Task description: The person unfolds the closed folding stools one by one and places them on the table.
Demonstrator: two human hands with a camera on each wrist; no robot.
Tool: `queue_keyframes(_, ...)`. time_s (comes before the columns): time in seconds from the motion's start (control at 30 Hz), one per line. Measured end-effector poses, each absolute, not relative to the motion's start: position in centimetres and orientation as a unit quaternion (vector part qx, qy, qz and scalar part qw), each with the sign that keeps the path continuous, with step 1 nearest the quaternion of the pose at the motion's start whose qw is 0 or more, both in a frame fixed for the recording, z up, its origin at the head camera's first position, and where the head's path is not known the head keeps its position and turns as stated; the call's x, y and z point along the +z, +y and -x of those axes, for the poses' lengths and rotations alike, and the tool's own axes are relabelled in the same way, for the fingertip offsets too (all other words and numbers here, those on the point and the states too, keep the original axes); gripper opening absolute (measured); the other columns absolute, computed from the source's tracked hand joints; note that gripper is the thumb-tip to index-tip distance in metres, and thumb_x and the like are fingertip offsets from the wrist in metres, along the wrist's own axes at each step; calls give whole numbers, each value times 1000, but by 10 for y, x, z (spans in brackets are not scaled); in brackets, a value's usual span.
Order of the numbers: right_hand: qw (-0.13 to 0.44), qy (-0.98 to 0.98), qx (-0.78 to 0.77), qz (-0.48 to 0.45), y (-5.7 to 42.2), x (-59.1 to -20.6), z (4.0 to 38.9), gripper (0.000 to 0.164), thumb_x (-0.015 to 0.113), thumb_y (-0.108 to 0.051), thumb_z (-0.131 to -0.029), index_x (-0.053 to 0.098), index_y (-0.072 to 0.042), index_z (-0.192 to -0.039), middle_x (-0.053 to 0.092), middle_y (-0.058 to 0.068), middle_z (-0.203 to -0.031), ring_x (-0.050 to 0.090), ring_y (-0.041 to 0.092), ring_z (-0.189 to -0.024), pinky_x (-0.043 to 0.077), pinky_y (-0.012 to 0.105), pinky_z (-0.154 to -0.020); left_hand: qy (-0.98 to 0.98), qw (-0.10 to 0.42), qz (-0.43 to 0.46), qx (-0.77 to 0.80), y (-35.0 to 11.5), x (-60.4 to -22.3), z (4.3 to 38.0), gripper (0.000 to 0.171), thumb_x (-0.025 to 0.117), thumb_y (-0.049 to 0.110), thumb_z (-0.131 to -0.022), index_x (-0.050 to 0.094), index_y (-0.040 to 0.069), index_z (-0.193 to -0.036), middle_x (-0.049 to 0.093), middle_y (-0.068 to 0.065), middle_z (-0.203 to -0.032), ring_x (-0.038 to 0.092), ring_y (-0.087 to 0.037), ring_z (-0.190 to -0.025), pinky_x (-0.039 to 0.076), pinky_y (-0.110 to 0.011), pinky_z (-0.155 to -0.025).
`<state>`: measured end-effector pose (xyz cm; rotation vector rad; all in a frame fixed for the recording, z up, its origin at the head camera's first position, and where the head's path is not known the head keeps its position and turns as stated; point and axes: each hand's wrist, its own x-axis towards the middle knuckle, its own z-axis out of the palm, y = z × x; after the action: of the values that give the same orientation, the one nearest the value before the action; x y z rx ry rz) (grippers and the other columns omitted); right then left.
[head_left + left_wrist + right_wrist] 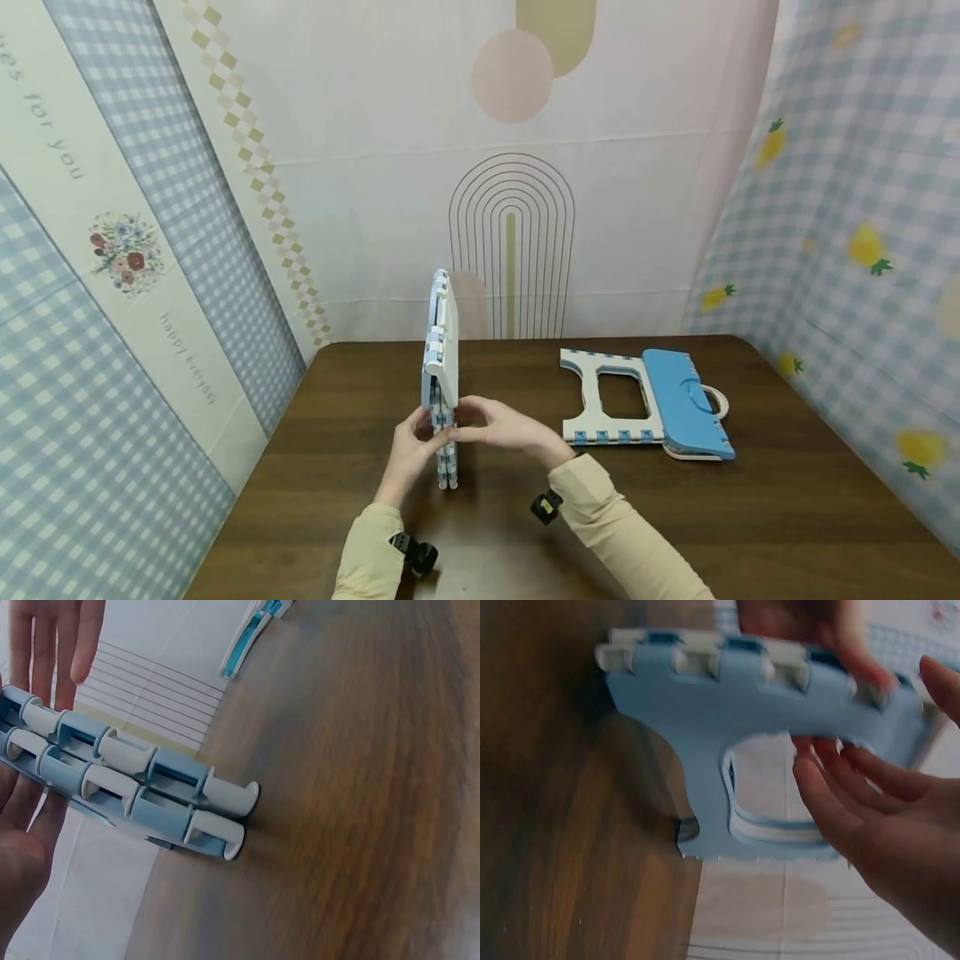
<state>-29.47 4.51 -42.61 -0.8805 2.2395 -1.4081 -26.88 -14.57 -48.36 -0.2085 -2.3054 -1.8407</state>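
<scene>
Folded stool (448,350), blue and white, was upright and edge-on, left of the table's (322,500) middle, between both hands. Left hand (408,454) pinched its near hinged edge, thumb laid across. Right hand (506,427) was at the opposite face, fingers at the cut-out, thumb apart from them; right wrist view blurred, so could not tell whether it gripped or merely touched. Second stool (678,404) lay flat to the right, well apart, white loop handle (722,402) pointing right. Patterned cloth (375,208) hung behind the table.
</scene>
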Motion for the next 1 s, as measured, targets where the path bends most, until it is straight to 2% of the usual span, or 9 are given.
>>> queue_keyframes(0.13,143,792,-507,310,32,-432,289,54,64,-27,-94,46,0,-138,56,19,-135,55,34,-126,48,47,-103,-794,88,90,-595,-150,-485,268,47,72,14,-87,57,-1,-129,66,-23,-121,65,-24,-106,53,-28,-88)
queue_keyframes(0.23,106,800,-511,297,24,-438,288,53,64,-28,-94,48,-2,-137,60,18,-131,58,32,-121,50,46,-98,-803,71,106,-583,-153,-488,266,48,71,14,-88,55,2,-132,64,-22,-125,63,-31,-114,53,-38,-94)
queue_keyframes(0.33,78,806,-511,288,17,-445,287,51,64,-28,-94,51,-2,-136,63,18,-128,62,32,-116,53,44,-94,-807,55,102,-579,-155,-491,263,48,71,14,-88,55,5,-133,63,-21,-128,59,-35,-121,48,-47,-102)
queue_keyframes(0.43,55,808,-511,288,13,-452,289,44,64,-26,-94,56,0,-128,66,20,-121,65,33,-110,56,43,-89,-808,56,105,-577,-154,-487,258,49,70,11,-89,53,3,-134,61,-23,-130,56,-39,-124,44,-53,-105)
queue_keyframes(0.63,24,811,-509,289,8,-455,295,34,61,-25,-96,60,1,-118,68,19,-116,67,32,-109,57,42,-89,-811,61,116,-570,-151,-472,258,46,69,8,-89,52,-2,-130,59,-27,-130,55,-42,-125,44,-54,-105)
queue_keyframes(0.9,3,828,-476,295,5,-452,298,30,57,-20,-98,60,4,-116,70,20,-111,70,28,-101,58,34,-78,-815,53,109,-567,-161,-489,280,43,71,13,-88,57,7,-128,63,-19,-128,59,-35,-121,50,-48,-100)
queue_keyframes(1.0,-1,830,-472,296,5,-451,299,29,57,-19,-98,60,4,-116,71,19,-108,70,24,-95,57,27,-72,-817,53,113,-563,-164,-491,283,44,72,16,-88,57,8,-128,64,-18,-128,61,-34,-119,52,-46,-97)
